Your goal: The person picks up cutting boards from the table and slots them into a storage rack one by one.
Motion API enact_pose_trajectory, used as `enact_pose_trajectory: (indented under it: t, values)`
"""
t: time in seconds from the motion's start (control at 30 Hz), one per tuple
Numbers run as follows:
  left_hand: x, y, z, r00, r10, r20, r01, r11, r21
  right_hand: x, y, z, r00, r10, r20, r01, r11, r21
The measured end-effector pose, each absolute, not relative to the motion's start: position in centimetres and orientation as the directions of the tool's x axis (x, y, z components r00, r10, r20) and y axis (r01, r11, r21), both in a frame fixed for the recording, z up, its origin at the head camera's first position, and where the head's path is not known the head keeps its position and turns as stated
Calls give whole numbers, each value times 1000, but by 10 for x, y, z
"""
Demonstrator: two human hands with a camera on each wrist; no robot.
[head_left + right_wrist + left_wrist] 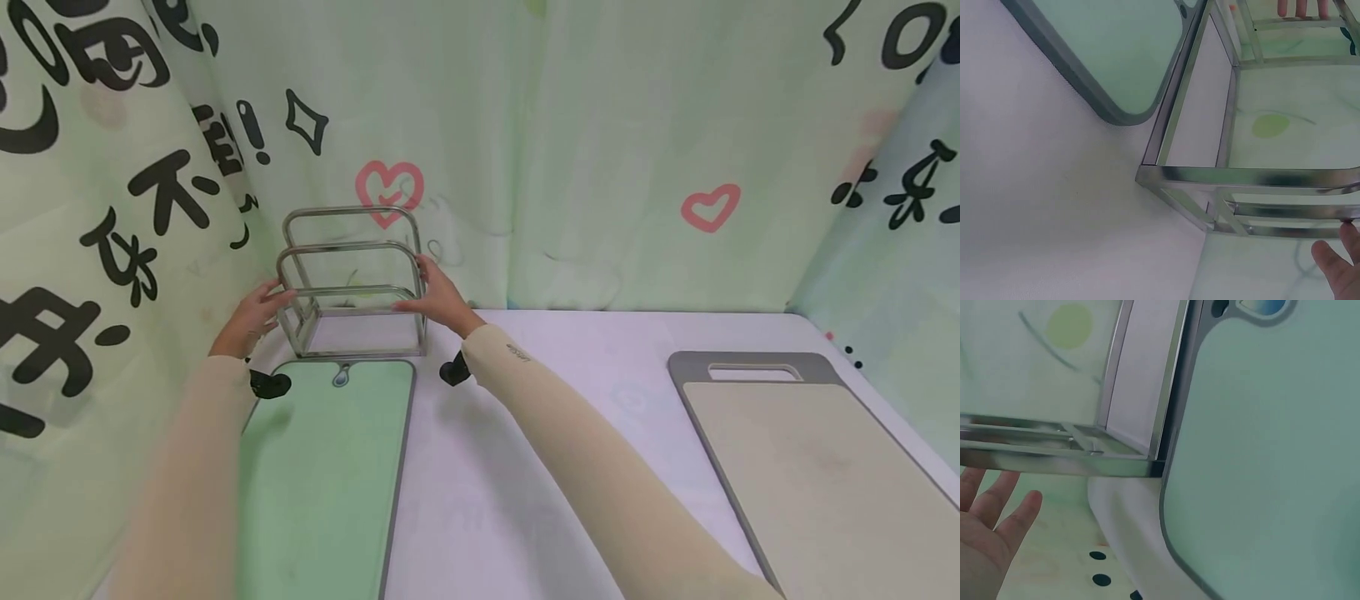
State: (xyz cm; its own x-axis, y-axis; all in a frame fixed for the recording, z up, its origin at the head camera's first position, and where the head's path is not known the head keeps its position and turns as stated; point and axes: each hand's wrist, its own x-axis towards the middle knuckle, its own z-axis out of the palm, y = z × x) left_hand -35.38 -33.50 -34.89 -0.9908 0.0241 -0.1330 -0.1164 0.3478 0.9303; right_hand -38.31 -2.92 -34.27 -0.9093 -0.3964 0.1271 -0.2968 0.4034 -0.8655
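A silver metal rack point(352, 292) with 3 upright hoops stands at the back left, behind the top end of a green cutting board point(330, 483). On its left side my left hand point(253, 317) touches the frame, fingers spread; the left wrist view shows the fingers point(991, 509) extended against the lower bars. My right hand point(444, 298) is at the rack's right side, thumb toward the front hoop and fingers farther back. A fingertip meets a bar in the right wrist view, where only part of the right hand point(1341, 262) shows.
To the right, a beige cutting board point(810, 467) with a grey rim and a handle slot lies on the white table point(540, 400). Printed curtains point(600, 167) enclose the table at the back and both sides, close behind the rack.
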Motion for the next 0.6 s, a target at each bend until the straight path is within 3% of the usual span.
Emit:
enact_pose_trajectory:
  t: [0.6]
  values:
    - [-356, -329, -355, -992, 9, -126, -118, 295, 948, -389, -36, -349, -925, -362, 115, -255, 365, -895]
